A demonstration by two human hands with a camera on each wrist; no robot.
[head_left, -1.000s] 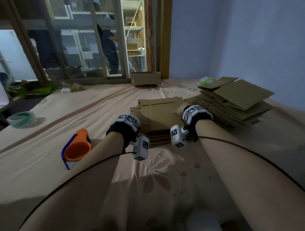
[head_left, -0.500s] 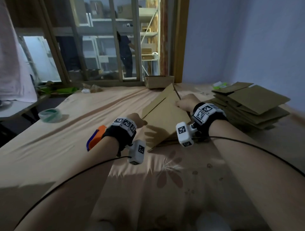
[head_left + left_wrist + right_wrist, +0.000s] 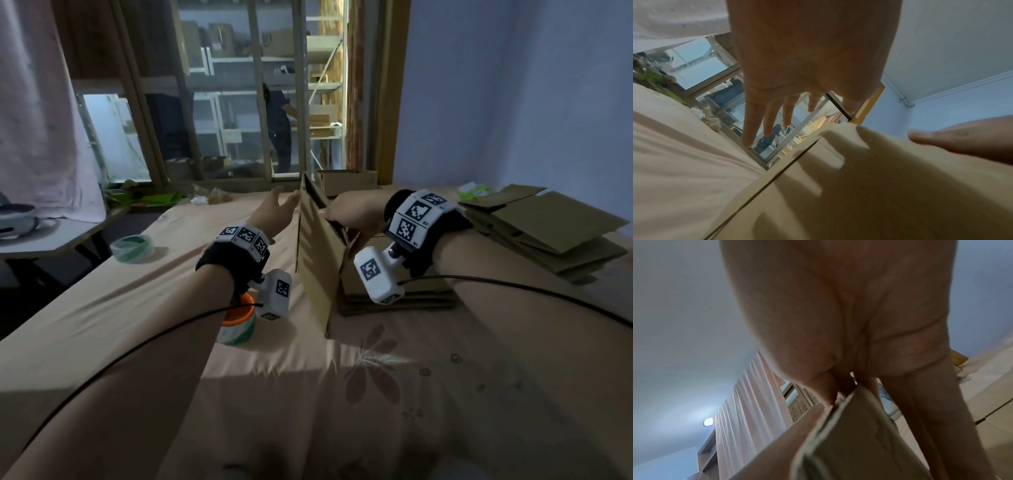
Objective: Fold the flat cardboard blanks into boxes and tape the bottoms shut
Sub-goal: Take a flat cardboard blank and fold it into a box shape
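Observation:
A brown cardboard blank stands on edge in the middle of the cloth-covered table, partly spread open at its top. My right hand grips its upper edge; in the right wrist view, thumb and fingers pinch the cardboard. My left hand hovers just left of the blank's top, open, with straight fingers above the cardboard face. I cannot tell whether it touches the blank. An orange tape dispenser lies under my left wrist.
A low pile of flat blanks lies right behind the standing one, and a taller, messier stack sits at the right by the blue wall. A folded box rests at the back. A green tape roll lies at the left edge.
The blank has gone from flat on the pile, through a slant, to upright. My right hand rose with its top edge. My left hand moved up and forward and spread open.

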